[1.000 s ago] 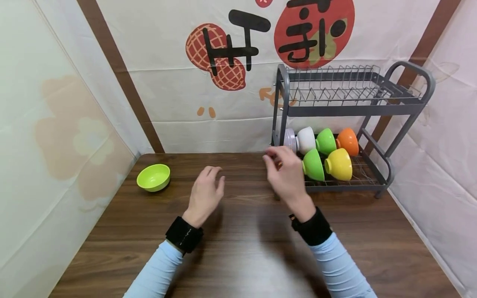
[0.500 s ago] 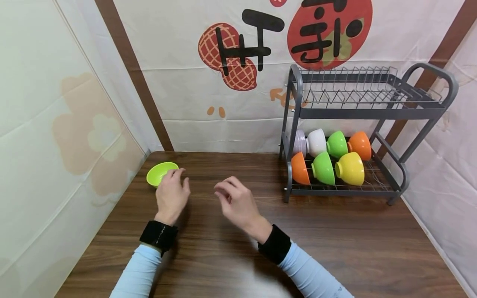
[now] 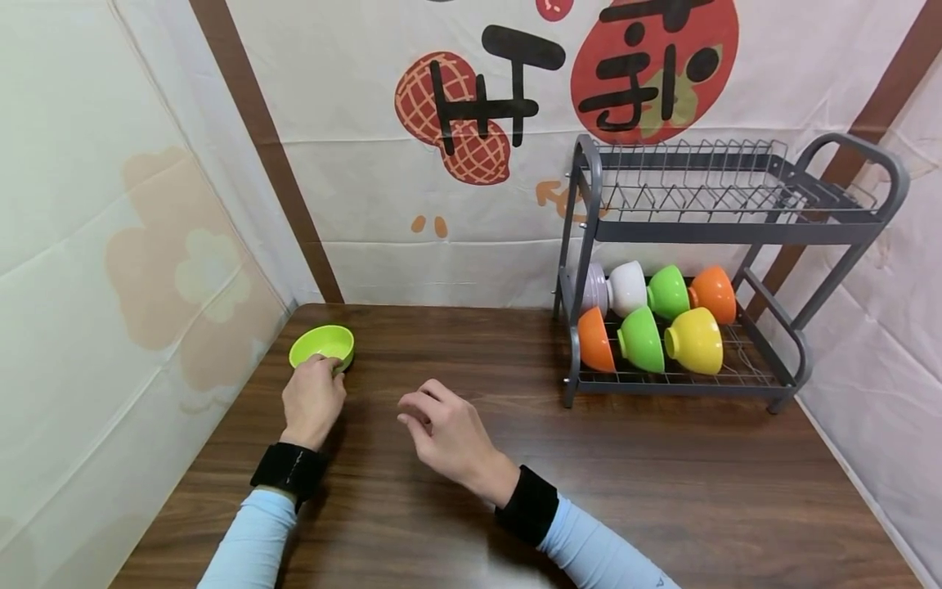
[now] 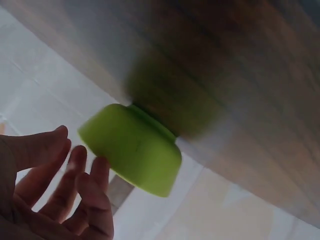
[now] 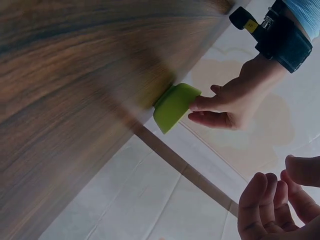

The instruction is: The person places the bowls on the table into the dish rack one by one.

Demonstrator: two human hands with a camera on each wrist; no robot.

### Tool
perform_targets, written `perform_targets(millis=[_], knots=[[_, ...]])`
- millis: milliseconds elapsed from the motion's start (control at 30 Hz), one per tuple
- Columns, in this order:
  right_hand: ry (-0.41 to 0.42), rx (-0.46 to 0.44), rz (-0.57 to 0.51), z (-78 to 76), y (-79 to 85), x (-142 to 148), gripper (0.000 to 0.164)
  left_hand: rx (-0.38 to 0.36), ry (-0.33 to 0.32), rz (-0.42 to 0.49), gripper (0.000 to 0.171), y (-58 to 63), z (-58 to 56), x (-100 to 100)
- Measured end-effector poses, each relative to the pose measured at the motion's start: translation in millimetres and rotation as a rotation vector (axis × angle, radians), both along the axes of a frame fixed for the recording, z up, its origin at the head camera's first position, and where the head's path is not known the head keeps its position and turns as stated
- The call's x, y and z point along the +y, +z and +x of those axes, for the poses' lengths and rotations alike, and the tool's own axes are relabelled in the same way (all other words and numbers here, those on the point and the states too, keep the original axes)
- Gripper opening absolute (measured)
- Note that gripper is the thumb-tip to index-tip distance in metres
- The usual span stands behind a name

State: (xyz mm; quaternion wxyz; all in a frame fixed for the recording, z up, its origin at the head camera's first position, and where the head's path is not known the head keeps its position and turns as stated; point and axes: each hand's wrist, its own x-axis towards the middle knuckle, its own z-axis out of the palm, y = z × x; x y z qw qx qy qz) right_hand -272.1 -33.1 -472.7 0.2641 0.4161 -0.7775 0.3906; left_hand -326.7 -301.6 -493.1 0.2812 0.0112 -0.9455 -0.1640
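Observation:
A lime-green bowl stands upright on the table at the left. My left hand is at its near rim, fingers bent. In the left wrist view the thumb of that hand is apart from the bowl, and its fingertips lie close to the rim; whether they touch it I cannot tell. Over the middle of the table hovers my right hand, loosely curled around nothing. The right wrist view has its relaxed fingers at the lower right, apart from the bowl.
At the right of the table stands a grey two-tier dish rack. Its lower tier holds several bowls on their sides, among them an orange one, a green one and a yellow one. Printed cloth walls enclose the table.
My left hand has moved left to the lime-green bowl's near rim. My right hand has come away from the rack toward the middle; an orange bowl it hid is now visible.

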Motion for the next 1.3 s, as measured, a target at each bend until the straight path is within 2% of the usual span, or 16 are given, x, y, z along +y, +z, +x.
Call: perform_targets(millis=[200,467,800,933,1067,1300], knots=[[-0.015,-0.017,-0.010,-3.5,-3.5,4.8,0.009,-0.038,-0.001,0.012,0.017,-2.2,-4.3,-4.8],[-0.023,-0.023,-0.018,-4.5,-3.4,8.7,0.009,0.011,0.003,0.011,0.026,-4.1,-11.3,-5.7],[-0.031,-0.021,-0.009,-8.3,-4.2,12.7,0.008,-0.087,-0.003,-0.034,0.020,1.6,-17.2,-7.9],[-0.038,-0.018,-0.010,-8.0,-3.4,13.6,0.009,-0.061,-0.005,-0.037,0.016,-1.8,-12.6,-6.8],[-0.044,-0.006,-0.020,-8.2,-2.0,15.1,0.009,0.015,-0.014,-0.025,0.009,-4.5,-4.9,-1.7],[-0.054,0.002,-0.031,-7.8,0.1,21.1,0.012,0.134,-0.009,0.066,0.009,3.6,24.3,19.2]])
